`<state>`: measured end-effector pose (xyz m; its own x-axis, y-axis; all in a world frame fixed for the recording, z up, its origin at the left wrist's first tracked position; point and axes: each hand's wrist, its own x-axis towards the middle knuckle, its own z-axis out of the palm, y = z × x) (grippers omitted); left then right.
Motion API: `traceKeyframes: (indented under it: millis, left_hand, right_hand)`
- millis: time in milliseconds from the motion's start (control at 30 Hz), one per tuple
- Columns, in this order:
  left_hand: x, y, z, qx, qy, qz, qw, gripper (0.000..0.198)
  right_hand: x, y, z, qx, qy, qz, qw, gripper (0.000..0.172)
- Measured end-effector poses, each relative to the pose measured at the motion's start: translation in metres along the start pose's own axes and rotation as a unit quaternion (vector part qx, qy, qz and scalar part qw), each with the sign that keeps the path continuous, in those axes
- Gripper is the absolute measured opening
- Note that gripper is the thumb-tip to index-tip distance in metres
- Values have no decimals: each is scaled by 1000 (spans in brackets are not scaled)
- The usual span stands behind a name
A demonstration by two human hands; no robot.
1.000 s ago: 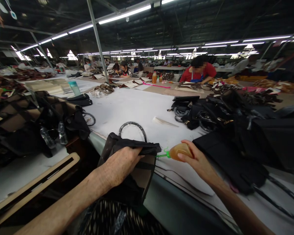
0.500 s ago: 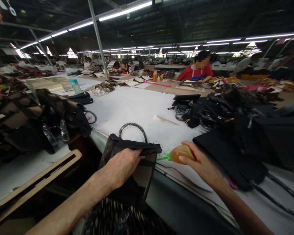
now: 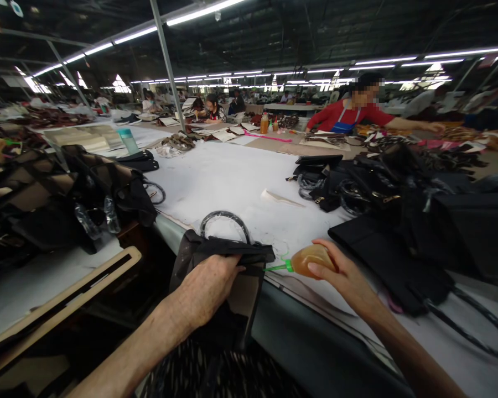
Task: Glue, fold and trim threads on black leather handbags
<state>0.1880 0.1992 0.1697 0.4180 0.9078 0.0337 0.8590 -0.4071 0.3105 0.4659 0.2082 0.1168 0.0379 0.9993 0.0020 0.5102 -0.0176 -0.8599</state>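
My left hand [image 3: 211, 284] is closed on the top edge of a black handbag [image 3: 236, 331], thumb and fingers pinching the folded fabric. The bag hangs over the table's near edge, and its wrapped round handle [image 3: 224, 214] stands up behind on the white surface. In my right hand [image 3: 336, 265] is a squeeze bottle [image 3: 312, 260] of amber liquid, held on its side. Its thin green nozzle [image 3: 277, 267] points left, with the tip at the right side of the bag, just under the folded top edge. Whether the tip touches the fabric, I cannot tell.
Black bags [image 3: 357, 182] with wrapped handles pile up on the right, and more dark bags [image 3: 66, 193] lie on the left. A long tan slotted board [image 3: 87, 282] is at lower left. Beyond are a teal-lidded cup [image 3: 128, 141] and a person in red [image 3: 348, 113] across the table.
The bottle and my right hand have shifted very slightly right. Across the table, the person in red has stretched an arm out to the right. My left hand keeps its grip.
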Motion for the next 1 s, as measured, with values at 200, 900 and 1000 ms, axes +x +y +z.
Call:
traceKeyframes:
  millis: [200,900,1000]
  left_hand:
    - [-4,2,1,4,-7,-17,1000,19]
    - [-9,5,1,3,-34,-28,999,23]
    - [-9,2,3,14,-34,-29,999,23]
  right_hand:
    - [-2,1,2,2,-10,-4,1000,55]
    - [-32,-20,2,24,-60,54,996,57]
    - [-34,-18,2,32,-67,62,995,56]
